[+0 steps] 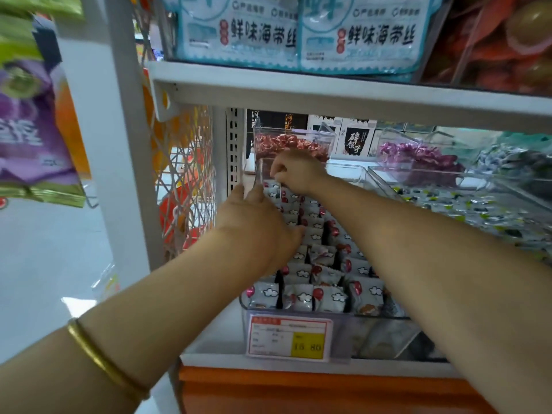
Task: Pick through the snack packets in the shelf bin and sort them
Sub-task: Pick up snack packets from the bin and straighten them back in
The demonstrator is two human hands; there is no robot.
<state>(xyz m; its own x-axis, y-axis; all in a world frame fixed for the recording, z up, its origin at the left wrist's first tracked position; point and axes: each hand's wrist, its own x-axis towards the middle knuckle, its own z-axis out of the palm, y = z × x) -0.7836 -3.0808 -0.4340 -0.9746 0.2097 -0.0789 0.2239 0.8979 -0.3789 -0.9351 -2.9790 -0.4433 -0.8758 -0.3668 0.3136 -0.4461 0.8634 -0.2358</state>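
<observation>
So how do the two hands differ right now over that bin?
The left hand lies fairly flat, fingers straight against the grey-white packets; the right hand curls its fingers down, apparently pinching one packet. The left hand sits mid-bin by the left wall; the right hand reaches the far end. The left wrist wears a gold bangle; the right shows none. Both work in the same clear bin.
</observation>
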